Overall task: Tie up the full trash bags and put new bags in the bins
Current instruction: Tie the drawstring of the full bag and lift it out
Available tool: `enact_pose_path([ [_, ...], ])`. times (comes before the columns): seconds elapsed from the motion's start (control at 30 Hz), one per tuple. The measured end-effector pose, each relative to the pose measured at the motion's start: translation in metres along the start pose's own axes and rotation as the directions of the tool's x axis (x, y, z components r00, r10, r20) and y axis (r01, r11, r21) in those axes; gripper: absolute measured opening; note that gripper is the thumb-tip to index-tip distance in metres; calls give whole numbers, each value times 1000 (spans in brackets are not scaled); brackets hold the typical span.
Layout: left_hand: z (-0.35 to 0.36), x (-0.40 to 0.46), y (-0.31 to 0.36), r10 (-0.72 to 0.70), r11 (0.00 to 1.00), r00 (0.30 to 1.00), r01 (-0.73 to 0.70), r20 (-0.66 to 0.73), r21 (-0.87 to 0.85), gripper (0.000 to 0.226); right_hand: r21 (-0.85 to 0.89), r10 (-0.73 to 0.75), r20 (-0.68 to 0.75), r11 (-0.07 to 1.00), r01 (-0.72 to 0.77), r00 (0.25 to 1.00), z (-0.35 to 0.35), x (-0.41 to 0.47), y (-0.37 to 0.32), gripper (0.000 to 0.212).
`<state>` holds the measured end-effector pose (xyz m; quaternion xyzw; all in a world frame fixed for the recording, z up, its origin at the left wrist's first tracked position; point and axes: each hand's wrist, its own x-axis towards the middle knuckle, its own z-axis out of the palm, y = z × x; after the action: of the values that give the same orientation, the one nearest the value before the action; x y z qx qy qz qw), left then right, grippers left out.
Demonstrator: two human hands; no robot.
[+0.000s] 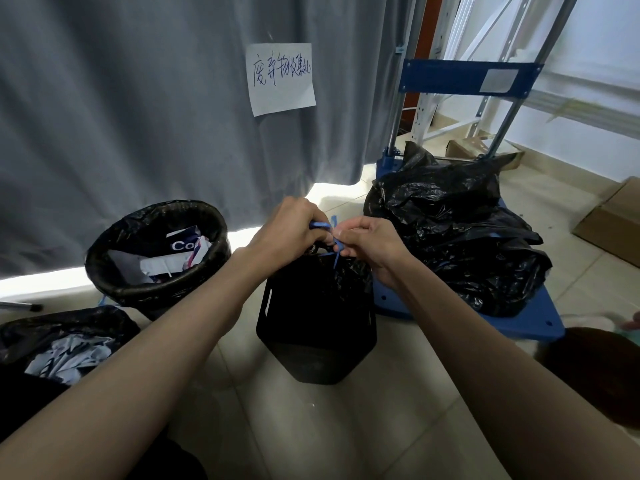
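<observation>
- Hands meet over the middle bin (317, 327), a black one standing on the tiled floor (398, 410) right in front of the person.
- The left hand (291, 226) has its fingers curled tight around a loop of the blue drawstring (334, 244) at the mouth of the black bag (346, 271) in that bin.
- The right hand (370, 242) pinches the other end of the same drawstring between thumb and fingertips, its knuckles almost touching the left hand's.
- The bag's gathered neck sits directly beneath both hands, at the bin's top edge.
- To the left stands a round bin (156, 258), its black liner open and paper scraps showing inside.
- Nearer, at the lower left, another black bag (62, 341) lies open with crumpled paper in it.
- To the right, filled black bags (450, 230) are heaped on a blue trolley (519, 327).
- A grey curtain (138, 98) hangs behind, with a handwritten paper note (280, 77) stuck on it.
- A cardboard box (613, 223) lies at the far right edge.
</observation>
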<state>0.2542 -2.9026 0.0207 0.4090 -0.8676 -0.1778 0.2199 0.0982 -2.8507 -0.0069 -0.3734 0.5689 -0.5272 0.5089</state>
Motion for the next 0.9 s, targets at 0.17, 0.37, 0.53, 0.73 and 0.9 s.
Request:
enact_pose_path([
  [0.17,-7,0,-2,-8,1000,998,8,62,5,7,13,-15,45,1000,14,999,0,-3,3,6],
  [0.37,-16,3,-5,-30,999,995,33,97,-26,5,-115,-68,105,990,80,992,5,-7,-4,11],
  [0.53,-14,4,-4,-14,1000,991,14,131,0,5,-161,-89,68,982,99,994,9,-8,-4,16],
  [0.73,-12,6,-3,25,997,992,-34,123,74,6,-135,-65,83,988,75,994,11,-6,-2,21],
  [0.9,-12,5,-5,31,997,996,-37,89,75,6,37,9,192,999,-16,981,7,-5,-4,21],
])
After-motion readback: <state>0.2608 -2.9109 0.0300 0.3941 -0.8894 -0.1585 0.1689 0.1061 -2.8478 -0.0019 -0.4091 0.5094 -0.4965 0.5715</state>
